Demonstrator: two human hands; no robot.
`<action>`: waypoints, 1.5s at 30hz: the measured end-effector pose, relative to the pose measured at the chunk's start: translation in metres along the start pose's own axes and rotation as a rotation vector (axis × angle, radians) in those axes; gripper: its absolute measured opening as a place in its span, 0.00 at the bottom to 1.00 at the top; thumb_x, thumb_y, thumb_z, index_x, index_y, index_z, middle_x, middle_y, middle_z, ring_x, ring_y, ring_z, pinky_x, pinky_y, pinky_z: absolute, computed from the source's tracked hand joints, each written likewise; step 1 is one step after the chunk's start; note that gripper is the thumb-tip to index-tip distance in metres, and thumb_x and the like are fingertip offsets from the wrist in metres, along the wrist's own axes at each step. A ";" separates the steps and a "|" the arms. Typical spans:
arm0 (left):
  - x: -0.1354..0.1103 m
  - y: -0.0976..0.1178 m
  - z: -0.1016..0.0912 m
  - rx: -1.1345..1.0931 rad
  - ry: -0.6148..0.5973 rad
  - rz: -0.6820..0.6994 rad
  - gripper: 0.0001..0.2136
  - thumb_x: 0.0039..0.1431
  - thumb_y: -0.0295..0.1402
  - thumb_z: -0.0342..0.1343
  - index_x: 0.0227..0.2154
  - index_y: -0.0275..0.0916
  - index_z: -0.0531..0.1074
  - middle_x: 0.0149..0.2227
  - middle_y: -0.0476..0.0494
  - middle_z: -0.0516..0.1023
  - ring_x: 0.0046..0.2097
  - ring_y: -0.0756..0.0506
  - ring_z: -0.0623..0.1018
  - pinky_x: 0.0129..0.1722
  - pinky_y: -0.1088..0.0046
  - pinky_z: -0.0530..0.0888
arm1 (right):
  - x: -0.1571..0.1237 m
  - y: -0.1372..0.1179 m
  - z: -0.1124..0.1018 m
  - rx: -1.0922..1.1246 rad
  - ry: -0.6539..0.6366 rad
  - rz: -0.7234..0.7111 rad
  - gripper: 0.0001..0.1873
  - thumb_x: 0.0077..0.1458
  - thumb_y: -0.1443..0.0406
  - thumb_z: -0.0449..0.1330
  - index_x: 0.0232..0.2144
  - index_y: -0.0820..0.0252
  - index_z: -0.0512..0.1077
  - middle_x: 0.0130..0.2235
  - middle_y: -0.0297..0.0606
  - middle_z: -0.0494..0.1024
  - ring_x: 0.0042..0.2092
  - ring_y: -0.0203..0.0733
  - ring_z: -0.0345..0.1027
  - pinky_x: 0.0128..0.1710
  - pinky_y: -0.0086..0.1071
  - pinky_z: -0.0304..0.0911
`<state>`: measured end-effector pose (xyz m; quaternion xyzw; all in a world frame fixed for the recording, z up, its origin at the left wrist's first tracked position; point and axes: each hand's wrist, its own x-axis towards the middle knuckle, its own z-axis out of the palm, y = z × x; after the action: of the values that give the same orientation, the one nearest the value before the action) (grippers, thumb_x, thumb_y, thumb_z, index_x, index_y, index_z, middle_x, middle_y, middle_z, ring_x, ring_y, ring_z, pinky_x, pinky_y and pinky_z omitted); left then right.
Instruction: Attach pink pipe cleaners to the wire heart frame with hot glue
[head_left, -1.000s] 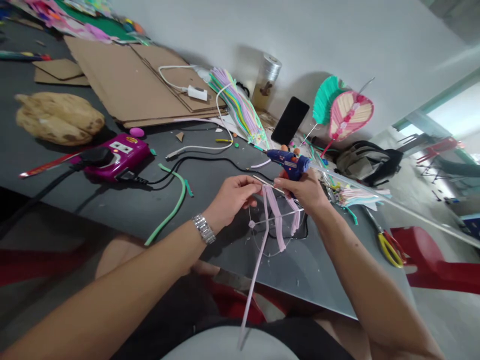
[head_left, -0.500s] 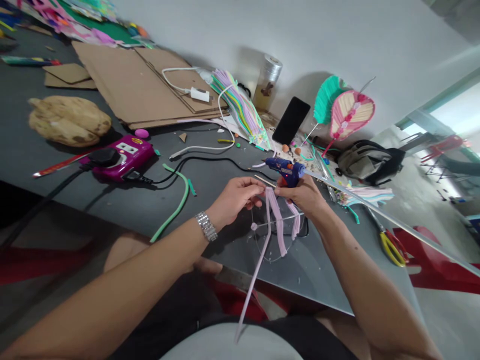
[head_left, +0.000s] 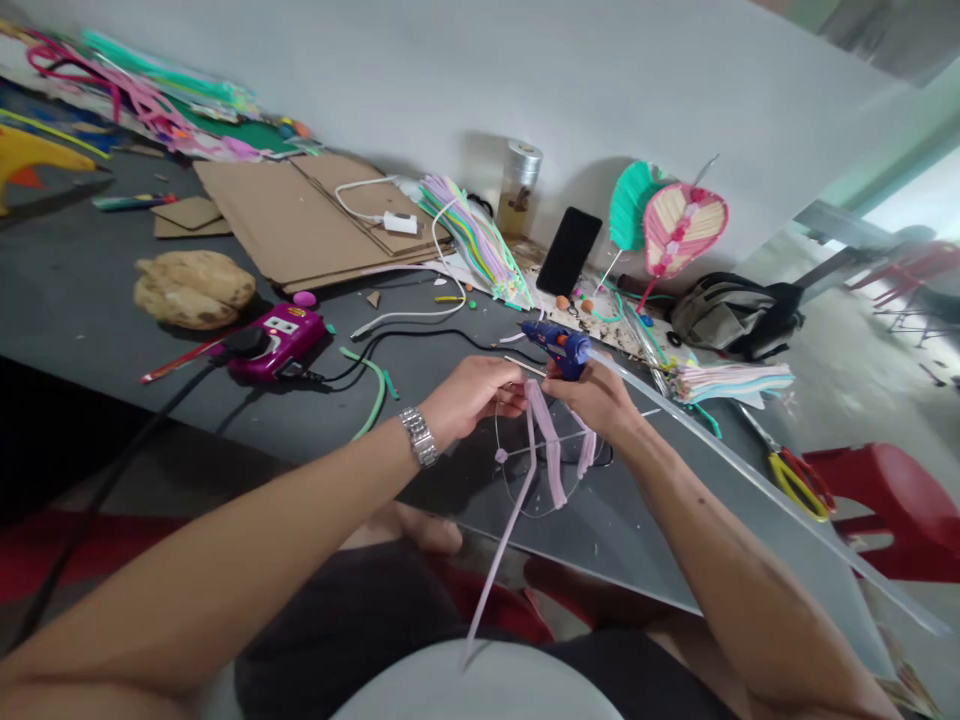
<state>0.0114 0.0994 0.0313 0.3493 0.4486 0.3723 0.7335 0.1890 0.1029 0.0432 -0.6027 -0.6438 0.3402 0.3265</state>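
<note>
My left hand [head_left: 469, 395] pinches the top of a thin wire frame [head_left: 525, 470] draped with lilac pipe cleaners [head_left: 544, 440], just above the dark table [head_left: 315, 420]. One long lilac pipe cleaner hangs down over my lap. My right hand [head_left: 596, 400] is closed on the other side of the frame and also grips a blue hot glue gun [head_left: 559, 345], its nozzle pointing left. A long clear glue stick [head_left: 750, 480] juts out behind the gun to the right. A silver watch is on my left wrist.
A magenta power strip [head_left: 277, 340] with black cables lies to the left, with a green pipe cleaner [head_left: 371, 390] beside it. Cardboard sheets [head_left: 315, 215], a pipe-cleaner bundle [head_left: 472, 235], a jar [head_left: 517, 190], a phone [head_left: 568, 250], two finished fans [head_left: 667, 225], a bag [head_left: 731, 315] and scissors [head_left: 799, 475] surround the work.
The camera has tilted and pulled back, showing more of the table's left end. Both hands keep the same hold on the frame and glue gun.
</note>
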 end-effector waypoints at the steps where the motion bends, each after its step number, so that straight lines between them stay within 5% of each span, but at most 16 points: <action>1: 0.000 0.002 0.001 0.026 0.012 -0.005 0.07 0.54 0.23 0.56 0.22 0.34 0.73 0.21 0.45 0.77 0.23 0.50 0.77 0.26 0.76 0.75 | -0.001 0.000 0.000 -0.022 0.013 -0.020 0.06 0.39 0.65 0.64 0.24 0.58 0.71 0.24 0.30 0.71 0.28 0.37 0.63 0.29 0.31 0.58; 15: 0.002 0.019 0.006 0.296 -0.026 -0.075 0.06 0.46 0.23 0.56 0.18 0.34 0.73 0.21 0.45 0.77 0.24 0.50 0.78 0.27 0.75 0.76 | -0.013 -0.001 -0.007 -0.123 0.046 -0.123 0.05 0.42 0.67 0.62 0.26 0.58 0.70 0.27 0.33 0.74 0.30 0.40 0.66 0.32 0.34 0.59; 35: 0.003 0.018 -0.002 0.367 -0.109 -0.119 0.03 0.46 0.27 0.61 0.21 0.34 0.77 0.24 0.42 0.80 0.28 0.48 0.79 0.37 0.69 0.79 | -0.017 0.000 -0.010 -0.132 0.000 -0.131 0.06 0.41 0.68 0.60 0.27 0.58 0.70 0.27 0.31 0.73 0.30 0.39 0.66 0.32 0.33 0.58; 45: 0.006 0.015 -0.003 0.422 -0.133 -0.108 0.02 0.42 0.28 0.63 0.21 0.35 0.77 0.24 0.42 0.80 0.28 0.46 0.80 0.34 0.71 0.79 | -0.019 0.003 -0.011 -0.137 0.006 -0.164 0.05 0.42 0.68 0.61 0.27 0.57 0.69 0.27 0.32 0.74 0.30 0.39 0.66 0.30 0.32 0.58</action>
<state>0.0073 0.1118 0.0406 0.4944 0.4854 0.2064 0.6910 0.2009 0.0844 0.0465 -0.5699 -0.7118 0.2656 0.3131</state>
